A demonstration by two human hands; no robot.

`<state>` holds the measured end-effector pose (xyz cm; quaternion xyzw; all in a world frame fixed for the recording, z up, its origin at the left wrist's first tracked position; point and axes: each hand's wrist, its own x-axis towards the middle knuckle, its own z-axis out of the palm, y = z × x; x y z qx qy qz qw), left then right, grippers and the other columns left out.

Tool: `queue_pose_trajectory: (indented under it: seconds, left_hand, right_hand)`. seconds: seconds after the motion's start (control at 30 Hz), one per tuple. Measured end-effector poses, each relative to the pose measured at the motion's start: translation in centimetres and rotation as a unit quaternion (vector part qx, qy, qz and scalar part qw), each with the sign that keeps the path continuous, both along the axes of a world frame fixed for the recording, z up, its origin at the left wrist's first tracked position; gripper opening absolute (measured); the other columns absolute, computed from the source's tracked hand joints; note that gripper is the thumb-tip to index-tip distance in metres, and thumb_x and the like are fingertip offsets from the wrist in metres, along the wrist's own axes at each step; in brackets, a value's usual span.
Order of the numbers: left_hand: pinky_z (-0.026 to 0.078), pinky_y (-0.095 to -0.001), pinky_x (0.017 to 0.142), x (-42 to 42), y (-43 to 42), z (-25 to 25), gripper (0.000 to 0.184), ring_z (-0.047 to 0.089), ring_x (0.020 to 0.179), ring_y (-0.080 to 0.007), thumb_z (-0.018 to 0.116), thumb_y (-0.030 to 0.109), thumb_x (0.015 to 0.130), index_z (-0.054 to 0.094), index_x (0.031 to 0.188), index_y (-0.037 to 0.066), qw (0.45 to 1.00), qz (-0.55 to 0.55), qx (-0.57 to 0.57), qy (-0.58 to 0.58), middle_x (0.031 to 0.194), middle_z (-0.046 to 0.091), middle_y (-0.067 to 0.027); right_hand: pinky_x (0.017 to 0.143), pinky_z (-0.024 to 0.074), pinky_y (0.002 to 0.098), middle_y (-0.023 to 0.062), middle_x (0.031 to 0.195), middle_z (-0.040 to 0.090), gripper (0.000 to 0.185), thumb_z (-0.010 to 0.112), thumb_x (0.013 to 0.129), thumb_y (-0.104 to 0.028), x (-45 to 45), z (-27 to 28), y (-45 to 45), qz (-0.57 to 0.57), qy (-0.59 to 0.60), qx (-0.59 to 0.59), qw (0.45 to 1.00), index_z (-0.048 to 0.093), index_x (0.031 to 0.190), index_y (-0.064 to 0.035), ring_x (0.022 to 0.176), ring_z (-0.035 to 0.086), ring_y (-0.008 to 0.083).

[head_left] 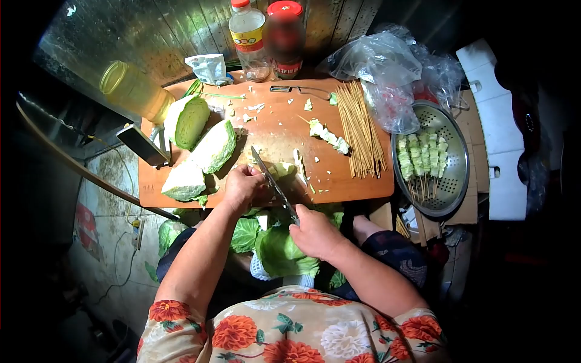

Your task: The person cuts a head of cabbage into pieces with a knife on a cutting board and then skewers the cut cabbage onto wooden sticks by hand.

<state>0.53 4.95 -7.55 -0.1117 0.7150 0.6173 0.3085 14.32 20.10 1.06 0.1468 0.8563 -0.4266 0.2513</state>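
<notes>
My right hand (318, 232) is wrapped round the handle of a kitchen knife (270, 176), whose blade points away from me over the wooden cutting board (266, 127). My left hand (244, 186) is closed at the blade's left side, its curled fingertips on a piece of cabbage that they mostly hide. Pale cut cabbage (283, 170) lies just right of the blade, with narrow strips beyond it. Large cabbage wedges (215, 147) rest on the board to the left. One loaded cabbage skewer (328, 137) lies farther back, beside a bundle of bare wooden skewers (361, 130).
A metal colander (458, 184) at the right holds several cabbage skewers (423, 156). A peeler (302, 91), bottle (247, 39), red-lidded jar (285, 42) and plastic bags (381, 60) are at the back. A phone (143, 146) stands left near an oil jar (136, 91). Cabbage leaves (284, 251) lie below the board.
</notes>
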Motion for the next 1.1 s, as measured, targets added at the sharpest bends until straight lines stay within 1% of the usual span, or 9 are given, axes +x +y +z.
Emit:
queue_pose_trajectory:
  seconds: [0.23, 0.3, 0.57, 0.7, 0.77, 0.83, 0.93, 1.0, 1.1]
  left_hand:
    - [0.049, -0.0263, 0.054, 0.3, 0.5, 1.5, 0.014, 0.056, 0.059, -0.0131, 0.066, -0.001, 0.076, 0.053, 0.079, 0.004, 1.000, 0.000, -0.013, -0.007, 0.070, 0.057, -0.0032]
    - [0.052, -0.0271, 0.057, 0.9, 1.0, 3.0, 0.008, 0.060, 0.064, -0.0139, 0.061, -0.002, 0.081, 0.055, 0.083, 0.002, 0.987, -0.080, -0.131, 0.058, 0.074, 0.060, -0.0050]
    - [0.052, -0.0292, 0.056, 0.8, 0.1, 1.2, 0.012, 0.063, 0.063, -0.0176, 0.062, 0.002, 0.079, 0.061, 0.090, -0.003, 0.993, -0.103, -0.065, -0.007, 0.078, 0.065, -0.0103]
    - [0.054, -0.0278, 0.060, 1.8, 0.4, 2.5, 0.030, 0.064, 0.070, -0.0145, 0.067, 0.005, 0.079, 0.065, 0.107, -0.001, 0.924, -0.374, -0.066, 0.034, 0.088, 0.068, -0.0096]
    - [0.054, -0.0285, 0.069, 1.9, 1.1, 4.0, 0.034, 0.065, 0.072, -0.0162, 0.070, 0.011, 0.078, 0.065, 0.110, -0.002, 0.907, -0.407, -0.066, -0.089, 0.091, 0.070, -0.0091]
    - [0.054, -0.0289, 0.071, 1.2, 1.5, 5.7, 0.033, 0.066, 0.071, -0.0171, 0.069, 0.011, 0.078, 0.066, 0.107, -0.002, 0.888, -0.436, -0.139, -0.053, 0.088, 0.070, -0.0102]
    - [0.053, -0.0313, 0.071, -1.3, 0.5, 5.7, 0.019, 0.066, 0.073, -0.0185, 0.062, 0.007, 0.080, 0.066, 0.097, -0.001, 0.926, -0.243, -0.216, 0.193, 0.082, 0.069, -0.0124]
    - [0.053, -0.0339, 0.074, -3.3, -1.0, 4.8, 0.016, 0.068, 0.078, -0.0242, 0.061, 0.012, 0.079, 0.066, 0.091, 0.002, 0.931, -0.102, -0.226, 0.266, 0.085, 0.069, -0.0142]
    - [0.052, -0.0321, 0.072, -4.7, -2.0, 5.7, 0.013, 0.066, 0.074, -0.0225, 0.063, 0.010, 0.077, 0.065, 0.085, 0.000, 0.922, -0.074, -0.259, 0.277, 0.079, 0.068, -0.0137]
  right_hand:
    - [0.078, 0.0470, 0.0504, 0.0309, 0.088, 0.061, 0.023, 0.049, 0.082, -0.013, -2.1, -0.9, -0.6, 0.034, -0.010, 0.015, 0.999, 0.049, 0.096, 0.0062, 0.085, 0.060, 0.0464]
    - [0.078, 0.0471, 0.0502, 0.0305, 0.087, 0.061, 0.023, 0.049, 0.082, -0.013, -2.1, -2.1, -1.2, 0.016, 0.002, 0.023, 1.000, 0.049, 0.096, 0.0058, 0.085, 0.060, 0.0462]
    - [0.079, 0.0476, 0.0487, 0.0281, 0.088, 0.062, 0.025, 0.051, 0.081, -0.015, -1.6, -3.2, -0.6, -0.040, 0.041, 0.019, 0.998, 0.053, 0.098, 0.0033, 0.086, 0.061, 0.0440]
    - [0.081, 0.0476, 0.0477, 0.0278, 0.090, 0.062, 0.025, 0.054, 0.081, -0.016, -2.2, -3.3, 0.4, -0.064, 0.050, 0.054, 0.995, 0.054, 0.097, 0.0036, 0.088, 0.061, 0.0432]
    - [0.081, 0.0476, 0.0474, 0.0277, 0.091, 0.062, 0.026, 0.054, 0.081, -0.017, -2.6, -3.2, 0.8, -0.073, 0.055, 0.064, 0.994, 0.054, 0.097, 0.0036, 0.089, 0.060, 0.0430]
    - [0.081, 0.0476, 0.0475, 0.0272, 0.091, 0.063, 0.026, 0.055, 0.081, -0.017, -2.9, -3.0, 1.1, -0.093, 0.061, 0.069, 0.991, 0.054, 0.096, 0.0035, 0.089, 0.060, 0.0429]
    - [0.080, 0.0476, 0.0477, 0.0268, 0.091, 0.063, 0.025, 0.056, 0.082, -0.018, -2.9, -3.0, 1.4, -0.100, 0.064, 0.073, 0.990, 0.053, 0.095, 0.0033, 0.089, 0.060, 0.0425]
    - [0.080, 0.0476, 0.0478, 0.0266, 0.091, 0.063, 0.025, 0.056, 0.082, -0.018, -2.8, -2.8, 1.5, -0.097, 0.064, 0.075, 0.990, 0.053, 0.095, 0.0030, 0.088, 0.060, 0.0423]
    - [0.079, 0.0472, 0.0477, 0.0238, 0.092, 0.063, 0.030, 0.055, 0.083, -0.023, -2.5, -2.4, 1.3, -0.075, 0.026, 0.073, 0.994, 0.054, 0.102, -0.0003, 0.090, 0.060, 0.0412]
